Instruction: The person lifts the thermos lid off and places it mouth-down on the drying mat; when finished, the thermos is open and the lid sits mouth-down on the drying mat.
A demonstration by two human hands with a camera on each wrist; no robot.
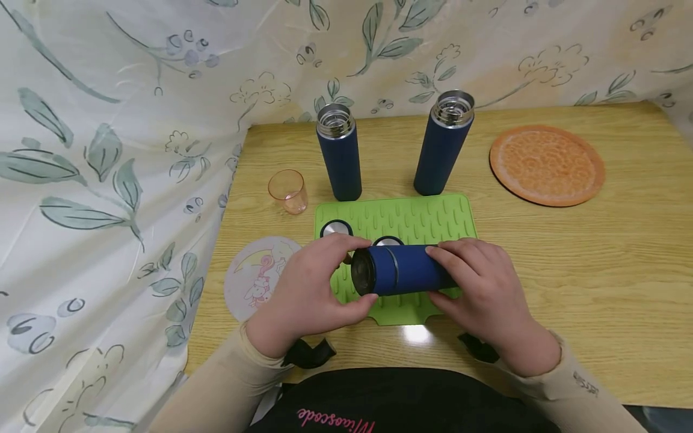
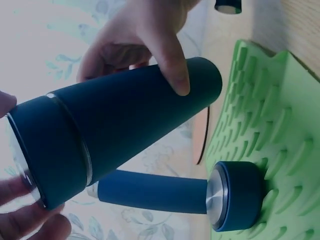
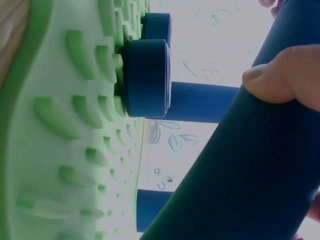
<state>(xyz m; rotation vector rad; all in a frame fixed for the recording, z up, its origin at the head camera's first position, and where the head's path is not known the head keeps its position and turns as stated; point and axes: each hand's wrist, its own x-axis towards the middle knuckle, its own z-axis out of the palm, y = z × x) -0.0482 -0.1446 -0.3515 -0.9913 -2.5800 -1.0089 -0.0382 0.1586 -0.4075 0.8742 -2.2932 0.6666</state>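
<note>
A dark blue thermos bottle [image 1: 425,269] with its lid [image 1: 382,270] on lies sideways in the air above the green drying mat [image 1: 411,310]. My right hand [image 1: 482,294] grips its body, thumb on the near side and fingers over the top. At the lid end, my left hand [image 1: 314,288] holds the lid's rim between thumb and fingers. Two more blue lids, a left lid [image 1: 336,227] and a right lid [image 2: 240,196], sit on the mat behind the bottle, steel insides up. The right lid is partly hidden in the head view.
Two uncapped blue thermos bottles, a left one [image 1: 342,159] and a right one [image 1: 441,147], stand behind the mat. A pinkish glass [image 1: 289,192] is at the left, above a round printed mat [image 1: 257,273]. An orange round mat [image 1: 547,165] lies back right. A floral curtain [image 1: 178,72] borders the table.
</note>
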